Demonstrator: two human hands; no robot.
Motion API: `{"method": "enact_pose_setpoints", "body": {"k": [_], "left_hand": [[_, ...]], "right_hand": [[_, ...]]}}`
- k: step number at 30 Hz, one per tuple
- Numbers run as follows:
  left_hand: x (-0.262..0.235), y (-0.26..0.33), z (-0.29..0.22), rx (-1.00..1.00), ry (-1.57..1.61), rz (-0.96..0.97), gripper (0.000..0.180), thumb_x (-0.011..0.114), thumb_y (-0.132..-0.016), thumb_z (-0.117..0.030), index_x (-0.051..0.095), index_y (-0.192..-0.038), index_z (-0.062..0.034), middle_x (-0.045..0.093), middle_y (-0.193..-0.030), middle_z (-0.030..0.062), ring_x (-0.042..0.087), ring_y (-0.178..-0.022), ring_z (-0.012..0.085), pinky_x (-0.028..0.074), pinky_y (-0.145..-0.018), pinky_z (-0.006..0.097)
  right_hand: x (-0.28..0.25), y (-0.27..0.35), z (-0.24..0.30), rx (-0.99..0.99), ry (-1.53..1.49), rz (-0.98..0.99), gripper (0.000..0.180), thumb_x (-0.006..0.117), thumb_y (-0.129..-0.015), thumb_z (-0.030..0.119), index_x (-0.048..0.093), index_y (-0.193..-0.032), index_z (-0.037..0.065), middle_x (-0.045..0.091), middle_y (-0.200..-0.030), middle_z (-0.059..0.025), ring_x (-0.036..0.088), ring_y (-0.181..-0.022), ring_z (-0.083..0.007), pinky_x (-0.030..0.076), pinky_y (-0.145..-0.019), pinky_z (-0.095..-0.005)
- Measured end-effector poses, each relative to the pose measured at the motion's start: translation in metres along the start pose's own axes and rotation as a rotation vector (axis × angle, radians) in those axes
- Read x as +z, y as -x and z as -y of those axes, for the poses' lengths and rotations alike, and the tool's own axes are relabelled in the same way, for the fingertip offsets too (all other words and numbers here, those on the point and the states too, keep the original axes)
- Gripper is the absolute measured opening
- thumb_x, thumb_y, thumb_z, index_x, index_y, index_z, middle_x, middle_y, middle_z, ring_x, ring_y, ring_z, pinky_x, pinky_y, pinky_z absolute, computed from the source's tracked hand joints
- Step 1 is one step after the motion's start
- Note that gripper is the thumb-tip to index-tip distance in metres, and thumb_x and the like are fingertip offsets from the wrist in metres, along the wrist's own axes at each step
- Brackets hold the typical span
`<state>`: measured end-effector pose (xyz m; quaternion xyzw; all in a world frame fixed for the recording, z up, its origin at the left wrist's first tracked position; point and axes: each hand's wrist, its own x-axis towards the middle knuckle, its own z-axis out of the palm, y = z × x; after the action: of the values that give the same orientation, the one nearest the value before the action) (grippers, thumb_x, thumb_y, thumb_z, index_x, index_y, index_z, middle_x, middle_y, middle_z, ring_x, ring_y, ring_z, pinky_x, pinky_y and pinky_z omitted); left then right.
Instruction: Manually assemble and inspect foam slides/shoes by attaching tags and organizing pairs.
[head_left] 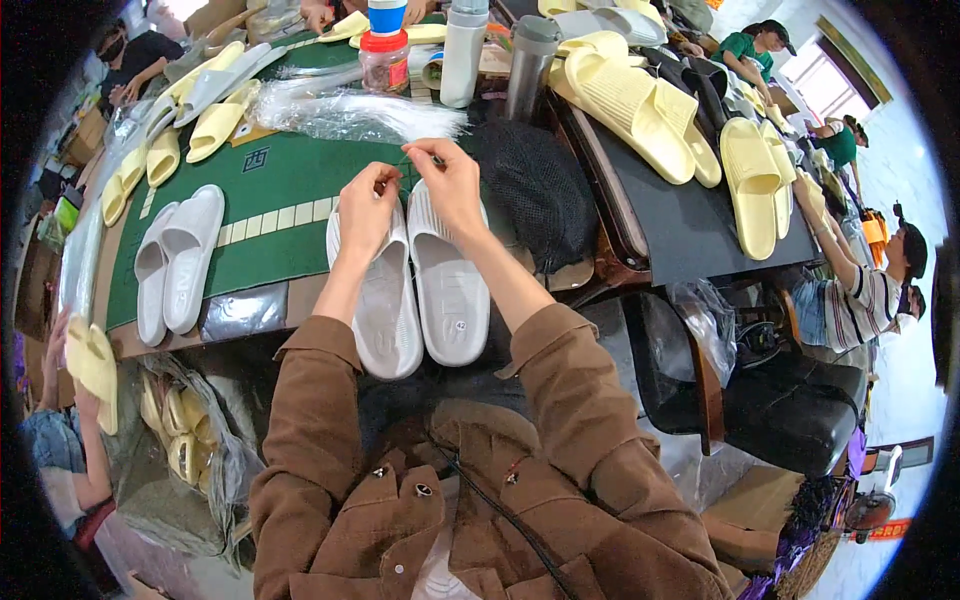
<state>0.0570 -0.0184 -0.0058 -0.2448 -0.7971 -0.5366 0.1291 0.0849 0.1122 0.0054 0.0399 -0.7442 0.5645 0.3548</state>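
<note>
A pair of grey slide sandals hangs over the near table edge in front of me, the left slide point(388, 325) beside the right slide point(450, 300). My left hand point(366, 212) is above the left slide's strap, thumb and fingers pinched together. Over the right slide's strap, my right hand point(448, 188) also has its fingers closed in a pinch. Something thin and dark shows between the two hands, too small to name. Both hands partly hide the straps. Just beyond them lies a bundle of thin white strands point(400, 115) on clear plastic.
Another grey pair of slides point(190, 262) rests on the green table mat point(275, 185). Yellow slides point(640, 105) crowd the table at right. A jar point(384, 65), a white bottle point(463, 55) and a black mesh bag point(535, 190) stand beyond my hands. A black chair point(790, 405) is at right.
</note>
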Motion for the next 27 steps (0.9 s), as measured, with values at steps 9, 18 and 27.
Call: {"method": "enact_pose_setpoints", "body": {"k": [9,18,27], "left_hand": [[0.003,0.003,0.005,0.019,-0.031,-0.019,0.010,0.059,-0.083,-0.004,0.065,-0.091,-0.0012,0.067,-0.077,0.0095,0.058,-0.063,0.0147,0.046,-0.061,0.029],[0.004,-0.001,0.004,-0.013,-0.104,-0.018,0.011,0.058,-0.079,-0.004,0.064,-0.088,-0.0035,0.065,-0.087,0.0113,0.062,-0.080,0.0271,0.048,-0.071,0.037],[0.005,0.002,0.006,-0.006,-0.109,-0.021,0.009,0.058,-0.080,-0.004,0.064,-0.087,-0.0031,0.065,-0.085,0.0118,0.062,-0.079,0.0278,0.048,-0.073,0.038]], "right_hand": [[-0.077,-0.030,0.044,0.337,-0.595,-0.119,0.014,0.046,-0.100,0.021,0.052,-0.095,0.010,0.062,-0.086,-0.0064,0.058,-0.073,-0.0138,0.045,-0.061,-0.0233],[-0.253,-0.080,0.020,0.039,0.444,-0.609,0.025,0.049,-0.094,0.019,0.059,-0.104,-0.002,0.057,-0.086,-0.0083,0.054,-0.080,-0.0190,0.044,-0.075,-0.0320],[-0.272,-0.133,-0.004,0.202,1.162,-0.240,0.039,0.050,-0.086,0.036,0.065,-0.115,0.015,0.062,-0.117,-0.0156,0.059,-0.106,-0.0362,0.046,-0.090,-0.0428]]}}
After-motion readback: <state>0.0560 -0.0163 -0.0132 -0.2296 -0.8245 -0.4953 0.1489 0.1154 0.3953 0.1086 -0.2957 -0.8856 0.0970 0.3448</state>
